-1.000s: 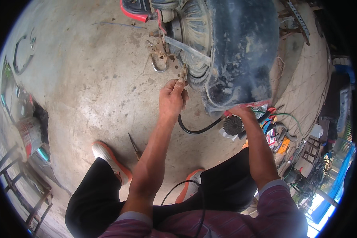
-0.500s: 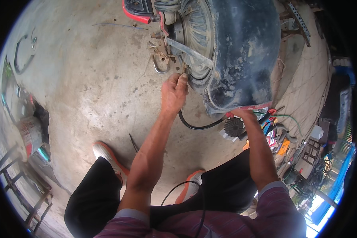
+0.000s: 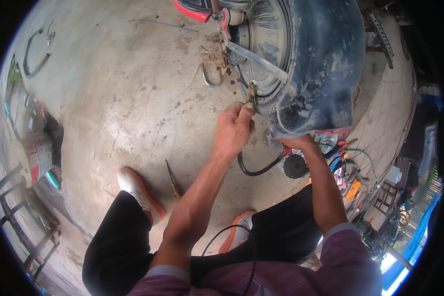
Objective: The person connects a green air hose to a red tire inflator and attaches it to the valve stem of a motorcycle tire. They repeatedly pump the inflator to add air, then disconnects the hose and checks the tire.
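Note:
My left hand (image 3: 233,129) is closed, thumb and forefinger pinching a brass-coloured hose fitting (image 3: 251,92) against the lower rim of a dusty wheel (image 3: 267,54). A black hose (image 3: 254,172) curves from below this hand toward the right. My right hand (image 3: 299,141) reaches under the bottom edge of a muddy black mudguard (image 3: 325,64), which covers the wheel's right side. Its fingers are mostly hidden there. A flat grey metal bar (image 3: 256,60) crosses the wheel. Beside the hub, a rusty bracket and a shiny U-shaped shackle (image 3: 212,76) hang over the concrete.
A screwdriver (image 3: 172,180) lies near my left shoe (image 3: 140,193). Right of my hands sit a round black ribbed part (image 3: 295,166), an orange item (image 3: 352,189) and tangled cables. A bucket (image 3: 37,157) and a metal rack (image 3: 32,246) stand at the left.
The wheel and mudguard appear farther right as the view shifts. My left hand now shows the brass fitting more plainly at the wheel rim. The screwdriver has come into fuller view.

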Demonstrator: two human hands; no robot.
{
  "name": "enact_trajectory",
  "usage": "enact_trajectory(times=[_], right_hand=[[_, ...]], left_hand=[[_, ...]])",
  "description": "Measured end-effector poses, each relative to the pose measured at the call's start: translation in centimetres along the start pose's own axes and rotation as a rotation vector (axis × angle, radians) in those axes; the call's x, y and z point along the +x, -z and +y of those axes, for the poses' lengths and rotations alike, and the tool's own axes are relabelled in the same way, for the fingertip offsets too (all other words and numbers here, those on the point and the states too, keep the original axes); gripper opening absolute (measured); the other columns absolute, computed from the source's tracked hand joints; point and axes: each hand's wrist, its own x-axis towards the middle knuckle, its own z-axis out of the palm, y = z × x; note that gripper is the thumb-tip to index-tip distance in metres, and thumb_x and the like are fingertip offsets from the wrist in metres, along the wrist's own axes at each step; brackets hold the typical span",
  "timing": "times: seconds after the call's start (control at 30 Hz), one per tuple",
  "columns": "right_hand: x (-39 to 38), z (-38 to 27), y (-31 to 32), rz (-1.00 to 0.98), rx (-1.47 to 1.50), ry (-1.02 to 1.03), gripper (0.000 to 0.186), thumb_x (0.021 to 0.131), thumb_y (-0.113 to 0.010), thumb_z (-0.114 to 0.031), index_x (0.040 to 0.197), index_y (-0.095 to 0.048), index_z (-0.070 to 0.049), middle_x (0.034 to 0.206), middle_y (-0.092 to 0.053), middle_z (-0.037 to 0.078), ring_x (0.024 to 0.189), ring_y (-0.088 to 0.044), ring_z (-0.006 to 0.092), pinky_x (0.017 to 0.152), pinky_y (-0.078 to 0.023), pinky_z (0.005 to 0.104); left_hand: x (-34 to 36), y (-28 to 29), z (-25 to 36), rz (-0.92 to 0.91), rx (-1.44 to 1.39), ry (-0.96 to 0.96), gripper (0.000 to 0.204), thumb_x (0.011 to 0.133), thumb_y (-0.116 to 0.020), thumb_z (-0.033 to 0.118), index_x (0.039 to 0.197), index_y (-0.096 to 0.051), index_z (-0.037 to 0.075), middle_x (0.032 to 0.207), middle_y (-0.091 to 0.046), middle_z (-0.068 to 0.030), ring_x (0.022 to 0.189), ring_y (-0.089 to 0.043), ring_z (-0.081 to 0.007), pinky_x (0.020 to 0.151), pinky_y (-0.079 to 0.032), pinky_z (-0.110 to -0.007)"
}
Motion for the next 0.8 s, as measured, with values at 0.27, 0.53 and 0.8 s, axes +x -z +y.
enact_trajectory(times=[0.27, 0.53, 0.8], right_hand=[[-1.3, 0.3, -0.6, 0.068, 0.154, 0.063, 0.064, 0.084, -0.080, -0.036, 0.138, -0.063, -0.007, 0.138, -0.067, 0.016, 0.130, -0.061, 0.0300, 0.113, -0.044, 0.0403], [-1.7, 0.2, -1.8, 0.107, 0.135, -0.022, 0.049, 0.081, -0.075, -0.024, 0.123, -0.065, -0.001, 0.104, -0.073, 0.018, 0.096, -0.073, 0.0327, 0.086, -0.058, 0.0442], [-2.1, 0.0, -2.1, 0.100, 0.243, -0.076, 0.048, 0.078, -0.078, -0.027, 0.114, -0.065, 0.003, 0.088, -0.071, 0.017, 0.073, -0.073, 0.0311, 0.075, -0.058, 0.0433]], left_hand=[[-1.5, 0.2, 0.5, -0.002, 0.000, -0.002, 0.032, 0.108, -0.055, 0.030, 0.099, -0.065, 0.001, 0.064, -0.059, -0.0035, 0.046, -0.047, -0.0096, 0.043, -0.036, -0.027], [-0.3, -0.1, -0.3, 0.042, -0.057, -0.059, 0.029, 0.107, -0.058, 0.029, 0.101, -0.065, 0.000, 0.071, -0.064, -0.0054, 0.052, -0.052, -0.0093, 0.047, -0.041, -0.026], [1.0, 0.5, -0.6, 0.106, 0.076, -0.184, 0.027, 0.106, -0.060, 0.027, 0.106, -0.064, 0.001, 0.072, -0.064, -0.0054, 0.051, -0.053, -0.0096, 0.047, -0.042, -0.026]])
